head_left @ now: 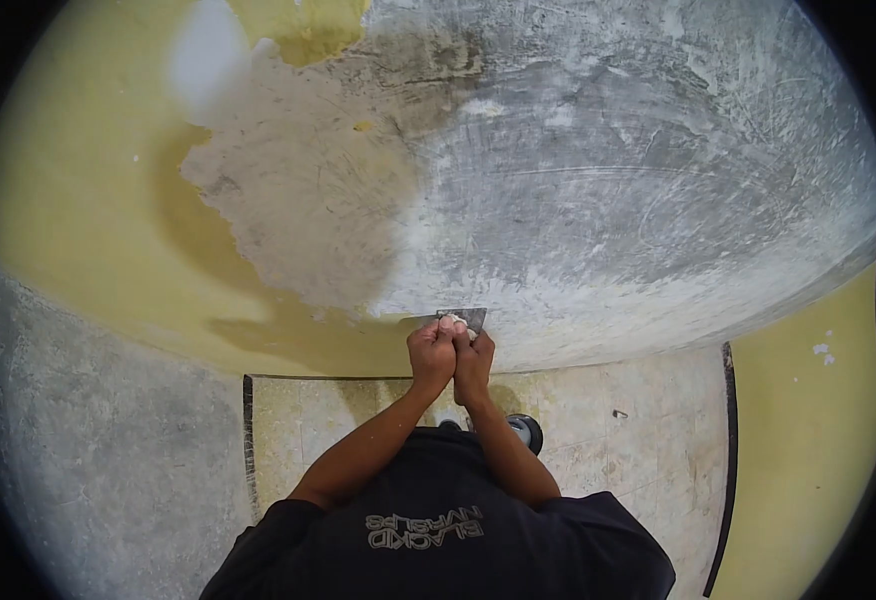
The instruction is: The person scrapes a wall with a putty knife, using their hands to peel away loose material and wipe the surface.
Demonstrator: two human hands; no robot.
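Note:
My left hand (432, 356) and my right hand (473, 366) are together in front of the wall, fingers closed and touching each other. Between them they grip a scraper, whose dark, flat blade (475, 317) sticks out above my right fingers. White paste (457, 319) shows at the fingertips and on the scraper. The handle is hidden inside my hands. Just beyond the blade is the lower part of the wall (558, 220), rough and grey-white where the paint is gone. Yellow paint (68, 200) remains on the left, with a ragged edge against the bare patch.
Below the wall runs a pale, stained tile floor (598, 440), edged by dark strips on both sides. Grey concrete (108, 430) lies to the left, a yellow surface (808, 420) to the right. A shoe (526, 432) shows beside my right forearm. Small debris (619, 413) dots the tiles.

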